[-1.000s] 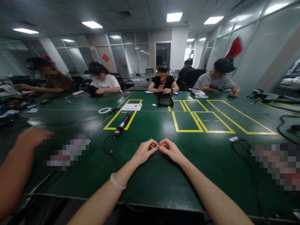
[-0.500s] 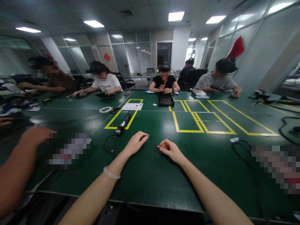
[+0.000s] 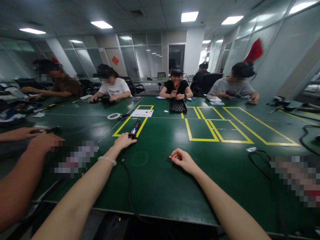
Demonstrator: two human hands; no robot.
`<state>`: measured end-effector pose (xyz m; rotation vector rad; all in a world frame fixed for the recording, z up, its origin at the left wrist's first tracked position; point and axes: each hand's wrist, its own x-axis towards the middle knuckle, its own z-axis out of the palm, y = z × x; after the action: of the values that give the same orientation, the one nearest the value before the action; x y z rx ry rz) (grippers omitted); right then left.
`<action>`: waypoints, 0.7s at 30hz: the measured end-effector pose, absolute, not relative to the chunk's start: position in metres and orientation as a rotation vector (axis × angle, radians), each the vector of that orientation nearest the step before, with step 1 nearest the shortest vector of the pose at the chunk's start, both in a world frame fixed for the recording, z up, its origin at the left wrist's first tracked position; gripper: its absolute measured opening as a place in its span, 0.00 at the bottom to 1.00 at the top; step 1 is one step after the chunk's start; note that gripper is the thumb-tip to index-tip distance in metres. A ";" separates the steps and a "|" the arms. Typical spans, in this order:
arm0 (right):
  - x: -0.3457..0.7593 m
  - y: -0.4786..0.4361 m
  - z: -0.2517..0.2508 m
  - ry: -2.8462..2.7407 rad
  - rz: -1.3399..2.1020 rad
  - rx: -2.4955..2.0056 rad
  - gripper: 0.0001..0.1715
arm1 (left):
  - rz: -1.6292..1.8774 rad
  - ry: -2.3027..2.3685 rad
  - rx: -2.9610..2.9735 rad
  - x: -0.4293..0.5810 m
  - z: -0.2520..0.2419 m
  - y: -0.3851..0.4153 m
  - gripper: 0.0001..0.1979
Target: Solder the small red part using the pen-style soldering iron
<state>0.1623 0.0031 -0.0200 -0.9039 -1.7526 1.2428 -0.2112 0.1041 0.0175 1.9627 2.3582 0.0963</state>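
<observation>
On the green table, my left hand (image 3: 124,140) is closed at the near end of a black and silver corded electric screwdriver (image 3: 135,128). Its fingers lie over the left side and the thumb sticks out to the right. My hand hides that end of the tool. To the right, my right hand (image 3: 183,160) pinches a small red part with a dark tip (image 3: 169,157) between thumb and fingers, close above the tabletop. Its exact kind is too small to make out. A black cord (image 3: 129,186) runs from near my left wrist over the table's front edge.
Yellow tape outlines (image 3: 202,139) mark the table. A white sheet (image 3: 142,113), a roll of tape (image 3: 113,116) and a black tray (image 3: 178,111) lie farther off. Another person's hand (image 3: 43,145) rests at left, holding something dark. Several people sit across the table.
My left hand has moved left onto the electric screwdriver, whose lie has shifted slightly. A faint ring on the table is uncovered. My right hand stays put with the red part.
</observation>
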 end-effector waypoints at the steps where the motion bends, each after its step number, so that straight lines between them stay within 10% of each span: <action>1: 0.162 0.003 -0.020 -1.755 1.241 -0.902 0.11 | 0.102 2.374 1.978 -0.206 0.017 0.101 0.39; 21: 0.157 -0.003 -0.015 -1.891 0.953 -0.987 0.07 | 0.243 2.016 2.395 -0.060 0.011 -0.002 0.28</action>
<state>0.1572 -0.0032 -0.0151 -0.9872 -1.8907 0.9530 -0.0596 -0.0022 0.0110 2.3947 2.0162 0.2430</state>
